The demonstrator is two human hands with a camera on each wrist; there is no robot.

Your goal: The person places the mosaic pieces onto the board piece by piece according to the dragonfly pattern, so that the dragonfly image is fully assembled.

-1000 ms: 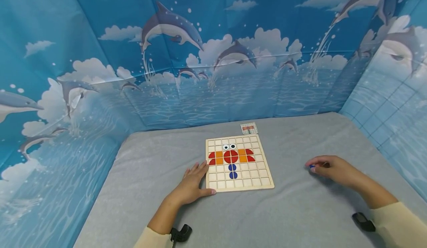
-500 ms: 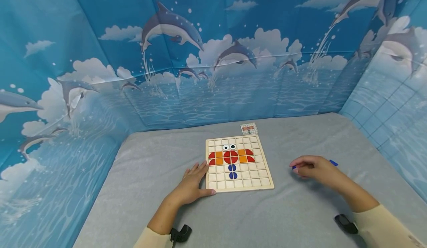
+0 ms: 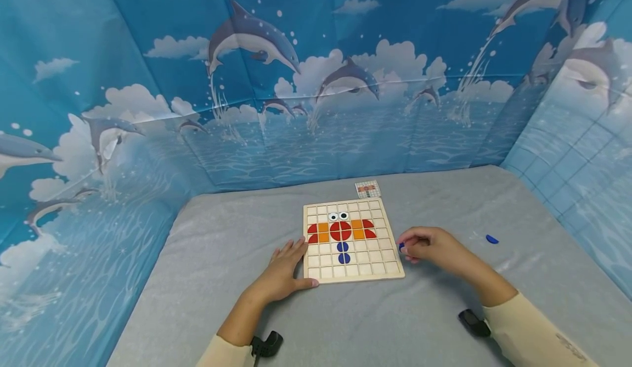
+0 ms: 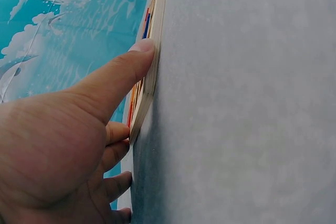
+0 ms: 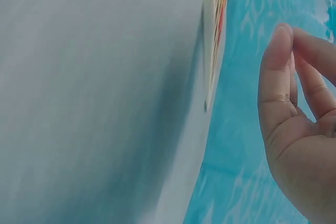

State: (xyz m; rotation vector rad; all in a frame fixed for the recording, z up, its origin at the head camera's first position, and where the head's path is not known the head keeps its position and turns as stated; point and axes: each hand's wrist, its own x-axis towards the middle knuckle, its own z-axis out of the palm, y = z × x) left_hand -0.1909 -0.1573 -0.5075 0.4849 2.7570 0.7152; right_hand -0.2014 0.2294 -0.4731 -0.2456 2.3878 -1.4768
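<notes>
A square wooden grid board point(image 3: 377, 269) lies on the grey cloth, with red, orange and blue pieces and two round eye pieces set in its cells. My left hand point(image 3: 285, 275) rests at its near left corner, fingers spread along the left side and thumb on the front edge. In the left wrist view, the thumb point(image 4: 118, 74) presses on the board's rim. My right hand point(image 3: 430, 246) pinches a small blue piece point(image 3: 401, 247) between thumb and fingertips, right by the board's right edge. In the right wrist view, the pinching fingers hide that piece.
Another blue piece point(image 3: 491, 239), rounded on one side, lies on the cloth to the right. Touching the board's far edge is a small pattern card point(image 3: 367, 189) with a similar figure. A dolphin-print curtain point(image 3: 306, 153) stands behind and at both sides.
My right hand has moved left to the board's side, carrying the small blue piece. The loose blue piece behind it has come fully into sight. My left hand stays in place.
</notes>
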